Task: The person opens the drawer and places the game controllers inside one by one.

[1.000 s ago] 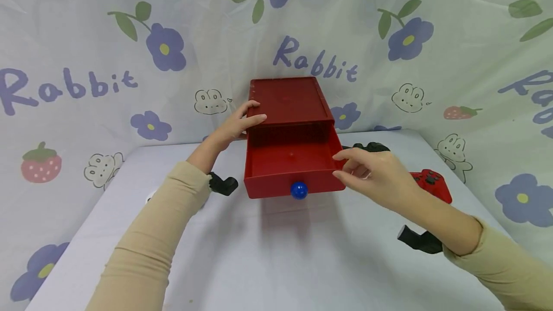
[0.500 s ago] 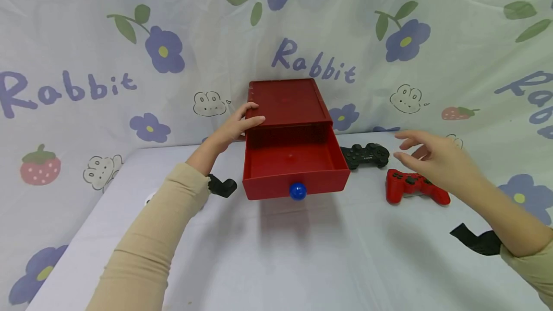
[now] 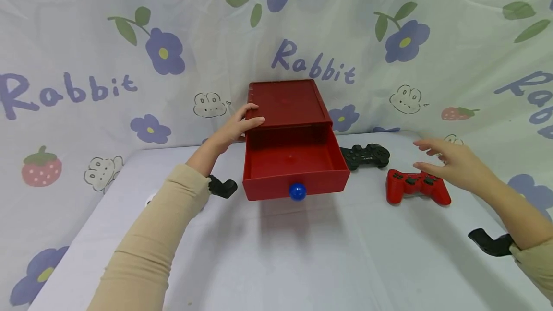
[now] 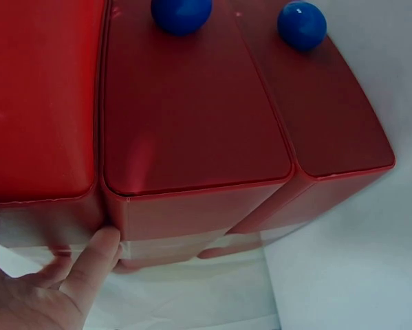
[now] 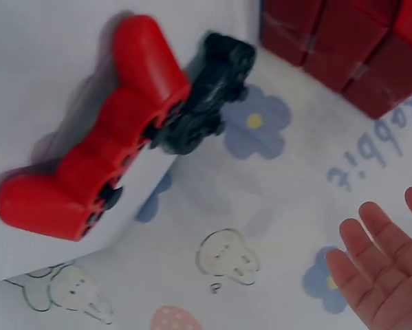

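A red drawer cabinet (image 3: 285, 102) stands at the back middle of the table. Its top drawer (image 3: 298, 182) is pulled out, showing a bare inside and a blue knob (image 3: 297, 191) on the front. My left hand (image 3: 233, 128) rests on the cabinet's left upper edge; in the left wrist view its thumb (image 4: 92, 268) lies against the red side. Away to the right, my right hand (image 3: 453, 164) hovers, fingers loosely spread and holding nothing, near a red game controller (image 3: 416, 186). In the right wrist view the red controller (image 5: 123, 137) lies apart from that hand (image 5: 388, 268).
A black game controller (image 3: 367, 156) lies just right of the cabinet, behind the red one. Lower drawers (image 4: 192, 103) of the cabinet are closed. A white item (image 3: 150, 197) is mostly hidden behind the left sleeve. A patterned cloth (image 3: 207, 37) hangs behind the table.
My right hand has left the right side of the pulled-out drawer and moved right, uncovering both controllers. My left hand stays on the cabinet.
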{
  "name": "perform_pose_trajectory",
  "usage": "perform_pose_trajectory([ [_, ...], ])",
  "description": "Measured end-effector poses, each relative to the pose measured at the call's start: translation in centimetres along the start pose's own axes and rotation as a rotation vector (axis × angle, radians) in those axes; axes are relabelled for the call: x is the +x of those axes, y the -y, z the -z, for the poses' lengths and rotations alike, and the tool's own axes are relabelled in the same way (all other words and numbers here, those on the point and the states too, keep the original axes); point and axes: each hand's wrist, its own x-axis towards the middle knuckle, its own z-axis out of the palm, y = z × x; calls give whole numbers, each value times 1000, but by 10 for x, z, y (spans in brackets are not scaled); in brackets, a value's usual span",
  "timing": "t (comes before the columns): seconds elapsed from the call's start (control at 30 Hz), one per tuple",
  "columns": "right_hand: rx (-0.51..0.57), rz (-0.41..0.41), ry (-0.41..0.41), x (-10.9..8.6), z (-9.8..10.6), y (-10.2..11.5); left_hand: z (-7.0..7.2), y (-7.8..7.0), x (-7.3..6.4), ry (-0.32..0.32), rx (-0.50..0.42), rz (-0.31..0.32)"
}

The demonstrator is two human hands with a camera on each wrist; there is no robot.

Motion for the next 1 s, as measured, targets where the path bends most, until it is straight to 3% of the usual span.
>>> perform_pose_trajectory([
  [0.2,-71,-67,148,2,-13,-29,0,0,0,0,-1,3],
  [0.57,-25,-2,210,-7,-48,-81,-1,0,0,-3,-7,5],
  [0.77,-5,63,232,-10,-65,-92,-1,-1,-1,-7,-10,1],
  [1.0,24,45,306,-8,-81,-101,0,0,-1,-9,-9,-2],
])
